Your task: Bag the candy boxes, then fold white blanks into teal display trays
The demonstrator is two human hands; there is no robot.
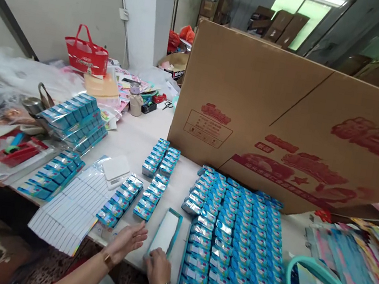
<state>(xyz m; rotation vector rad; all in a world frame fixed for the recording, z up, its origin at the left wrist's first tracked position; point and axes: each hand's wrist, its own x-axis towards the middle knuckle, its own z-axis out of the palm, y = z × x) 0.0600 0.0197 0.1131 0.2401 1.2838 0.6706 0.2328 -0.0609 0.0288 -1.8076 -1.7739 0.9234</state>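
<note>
An empty teal tray (166,232) with a white inside lies at the table's front edge. My right hand (157,266) rests on its near end, fingers curled over the rim. My left hand (126,241) lies just left of the tray, fingers stretched out and flat, holding nothing. Right of the tray spreads a big block of several small blue packets (231,240) in rows. Short rows of the same blue packets (120,201) lie left of the tray.
A large cardboard sheet (289,115) stands upright behind the packets. Stacked blue boxes (74,119) and a red bag (85,55) sit at the left. White label sheets (73,209) overhang the front edge. A teal basket (319,282) is at the right.
</note>
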